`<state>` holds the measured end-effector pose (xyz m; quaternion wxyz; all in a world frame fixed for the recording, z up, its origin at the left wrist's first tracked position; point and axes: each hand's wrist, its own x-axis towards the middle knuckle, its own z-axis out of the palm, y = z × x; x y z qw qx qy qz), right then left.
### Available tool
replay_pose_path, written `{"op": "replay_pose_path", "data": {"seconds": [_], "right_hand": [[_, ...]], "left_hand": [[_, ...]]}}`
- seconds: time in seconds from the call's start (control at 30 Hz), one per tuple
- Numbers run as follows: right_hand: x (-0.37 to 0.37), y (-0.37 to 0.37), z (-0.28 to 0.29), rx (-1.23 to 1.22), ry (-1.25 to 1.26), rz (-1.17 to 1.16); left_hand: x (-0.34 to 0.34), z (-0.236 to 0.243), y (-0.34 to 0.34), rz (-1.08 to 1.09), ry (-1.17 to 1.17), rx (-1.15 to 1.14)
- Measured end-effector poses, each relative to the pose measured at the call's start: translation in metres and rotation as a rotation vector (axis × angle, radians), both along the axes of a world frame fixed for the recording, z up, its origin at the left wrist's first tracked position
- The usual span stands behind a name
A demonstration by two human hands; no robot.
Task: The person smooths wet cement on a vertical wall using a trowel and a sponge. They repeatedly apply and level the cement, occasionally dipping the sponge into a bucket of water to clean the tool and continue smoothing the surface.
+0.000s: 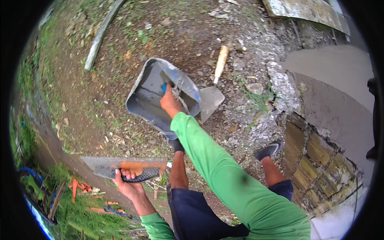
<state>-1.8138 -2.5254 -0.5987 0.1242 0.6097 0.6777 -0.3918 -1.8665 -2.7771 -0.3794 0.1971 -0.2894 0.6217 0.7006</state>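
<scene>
My left hand [130, 185] is closed around the handle of a long plastering float [102, 165]. The float has a grey, mortar-stained blade and a worn orange-brown back, and is held out at the lower left. My right hand [171, 103] reaches down into a grey-blue bucket [132, 94] with wet grey mortar inside. Its fingers are closed on a tool with a blue handle [164, 88]; the lower part is mostly hidden in the bucket. A mortar-caked rope handle hangs by that hand. Against the bucket's right side rests a pointed trowel [212, 102] with a wooden handle.
A wall at the right has fresh smooth grey plaster [336, 96] above bare blocks [320, 168]. A wooden pole [102, 36] lies at the upper left. A weathered board [308, 14] is at the upper right. Stones, weeds and rubble cover the sloping ground.
</scene>
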Motion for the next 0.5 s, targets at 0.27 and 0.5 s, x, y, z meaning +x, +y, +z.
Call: {"op": "replay_pose_path", "data": {"seconds": [0.27,0.5], "right_hand": [[0.034,-0.018,0.093,-0.362,0.539,-0.025],[0.163,0.068,0.249,-0.355,0.674,-0.272]], "left_hand": [[0.024,0.003,0.069,-0.118,-0.070,-0.155],[0.078,0.016,0.133,-0.527,-0.141,0.262]]}}
